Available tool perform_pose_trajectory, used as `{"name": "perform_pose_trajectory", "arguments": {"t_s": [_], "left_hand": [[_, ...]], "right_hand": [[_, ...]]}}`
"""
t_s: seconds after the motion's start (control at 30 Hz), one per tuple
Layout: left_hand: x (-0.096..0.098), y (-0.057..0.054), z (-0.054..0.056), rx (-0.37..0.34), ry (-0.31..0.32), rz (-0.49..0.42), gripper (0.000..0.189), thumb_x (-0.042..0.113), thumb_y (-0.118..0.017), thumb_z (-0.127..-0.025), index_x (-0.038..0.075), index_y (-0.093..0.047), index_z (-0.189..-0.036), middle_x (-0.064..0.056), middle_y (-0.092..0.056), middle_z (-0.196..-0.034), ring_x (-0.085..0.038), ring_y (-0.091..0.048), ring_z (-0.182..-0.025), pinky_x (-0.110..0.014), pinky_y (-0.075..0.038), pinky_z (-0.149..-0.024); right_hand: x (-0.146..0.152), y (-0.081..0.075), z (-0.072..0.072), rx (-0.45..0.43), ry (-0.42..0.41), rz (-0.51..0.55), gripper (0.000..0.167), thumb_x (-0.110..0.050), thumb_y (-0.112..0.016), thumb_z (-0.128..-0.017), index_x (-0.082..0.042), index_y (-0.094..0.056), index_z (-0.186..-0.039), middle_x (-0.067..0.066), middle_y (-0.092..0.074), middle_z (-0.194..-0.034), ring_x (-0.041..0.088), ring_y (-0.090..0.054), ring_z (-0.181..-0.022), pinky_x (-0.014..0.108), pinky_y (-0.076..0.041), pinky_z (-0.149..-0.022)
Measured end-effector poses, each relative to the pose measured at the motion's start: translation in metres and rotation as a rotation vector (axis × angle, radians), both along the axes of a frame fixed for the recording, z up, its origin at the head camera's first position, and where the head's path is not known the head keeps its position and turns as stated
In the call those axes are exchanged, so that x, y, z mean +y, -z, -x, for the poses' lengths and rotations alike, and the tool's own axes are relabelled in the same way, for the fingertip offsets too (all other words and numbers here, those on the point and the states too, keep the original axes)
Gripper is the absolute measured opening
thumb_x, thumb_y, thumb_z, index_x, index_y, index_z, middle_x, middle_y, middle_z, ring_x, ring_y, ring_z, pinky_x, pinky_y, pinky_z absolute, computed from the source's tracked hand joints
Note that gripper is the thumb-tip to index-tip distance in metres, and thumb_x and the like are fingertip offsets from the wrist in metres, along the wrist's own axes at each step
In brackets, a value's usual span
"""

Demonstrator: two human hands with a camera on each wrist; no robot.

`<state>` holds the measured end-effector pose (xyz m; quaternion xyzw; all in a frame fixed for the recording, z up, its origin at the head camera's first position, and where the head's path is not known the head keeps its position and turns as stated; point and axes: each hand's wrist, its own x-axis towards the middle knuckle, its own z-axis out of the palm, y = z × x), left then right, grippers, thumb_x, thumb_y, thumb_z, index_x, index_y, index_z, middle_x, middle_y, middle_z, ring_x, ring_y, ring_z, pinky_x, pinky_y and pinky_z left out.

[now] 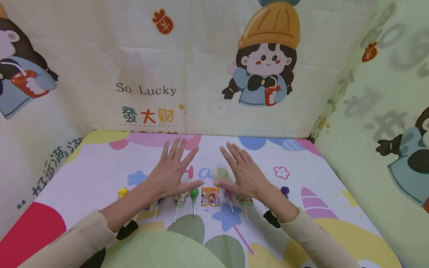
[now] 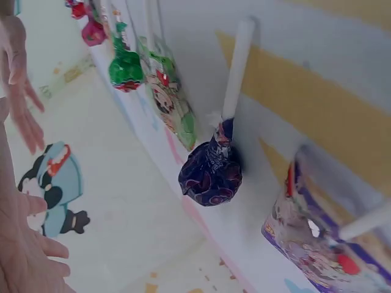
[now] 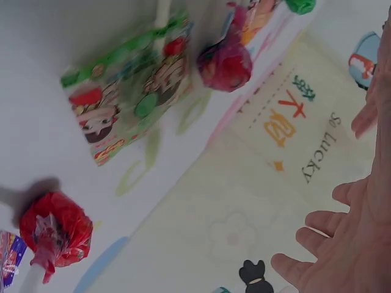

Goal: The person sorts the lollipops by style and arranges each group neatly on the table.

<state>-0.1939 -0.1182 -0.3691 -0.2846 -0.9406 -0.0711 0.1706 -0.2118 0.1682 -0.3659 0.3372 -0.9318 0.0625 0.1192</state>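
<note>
You held both hands above the row of lollipops, 1 to each side of the orange packet lollipop [image 1: 210,195]. Your left hand [image 1: 172,171] was left of that packet and a little farther from you, its back up, fingers straight and well spread, with hold of nothing. Your right hand [image 1: 246,171] mirrored it on the packet's right, fingers straight, thumb out, likewise bare of any object.

The orange packet lollipop lay on the table [image 1: 100,175], just nearer you than your thumbs, its white stick towards you. Left of it, in order outward, lay a green ball lollipop [image 1: 194,194], a green packet lollipop [image 2: 166,101], a dark purple lollipop [image 2: 211,174], a purple-edged packet lollipop [image 2: 311,244] and a yellow lollipop [image 1: 123,192].

Right of the orange packet came a pink lollipop [image 3: 226,66], a 2nd green packet [image 3: 131,91] and a red lollipop [image 3: 67,229]; well to its right was a violet lollipop [image 1: 285,191]. A printed wall cloth [image 1: 201,74] hung beyond it.
</note>
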Motion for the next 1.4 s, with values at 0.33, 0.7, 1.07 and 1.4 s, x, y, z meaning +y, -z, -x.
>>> {"name": "perform_pose_trajectory", "arguments": {"t_s": [0.33, 0.7, 1.07, 1.4], "left_hand": [[-0.019, -0.007, -0.034, -0.031, -0.023, -0.062, 0.103, 0.077, -0.058, -0.086, 0.016, -0.026, -0.163, -0.024, -0.013, -0.168, -0.042, -0.010, -0.156, -0.061, -0.001, -0.123], [-0.043, -0.006, -0.059, -0.107, -0.048, -0.179, 0.100, 0.068, -0.068, -0.084, 0.017, -0.029, -0.162, -0.022, -0.028, -0.163, -0.041, -0.022, -0.153, -0.062, -0.011, -0.123], [-0.066, 0.007, -0.070, -0.217, -0.072, -0.408, 0.092, 0.058, -0.074, -0.086, 0.021, -0.034, -0.159, -0.016, -0.036, -0.160, -0.039, -0.027, -0.150, -0.062, -0.012, -0.122], [-0.092, 0.012, -0.078, -0.335, -0.110, -0.449, 0.086, 0.055, -0.080, -0.082, 0.019, -0.045, -0.151, -0.017, -0.041, -0.155, -0.040, -0.035, -0.142, -0.072, -0.037, -0.104]], "right_hand": [[-0.013, -0.005, -0.023, -0.031, -0.075, 0.092, 0.103, -0.070, -0.061, -0.090, -0.018, -0.015, -0.165, 0.008, -0.017, -0.170, 0.030, -0.017, -0.156, 0.055, -0.024, -0.122], [-0.037, 0.002, -0.038, -0.121, -0.141, 0.156, 0.096, -0.067, -0.061, -0.091, -0.024, -0.017, -0.165, 0.004, -0.023, -0.168, 0.028, -0.025, -0.154, 0.056, -0.031, -0.119], [-0.057, 0.014, -0.036, -0.303, -0.196, 0.262, 0.093, -0.061, -0.069, -0.090, -0.031, -0.020, -0.164, 0.001, -0.032, -0.164, 0.021, -0.032, -0.150, 0.054, -0.040, -0.113], [-0.077, 0.018, -0.034, -0.386, -0.275, 0.269, 0.089, -0.054, -0.075, -0.088, -0.023, -0.034, -0.160, 0.002, -0.039, -0.160, 0.018, -0.038, -0.146, 0.047, -0.041, -0.114]]}}
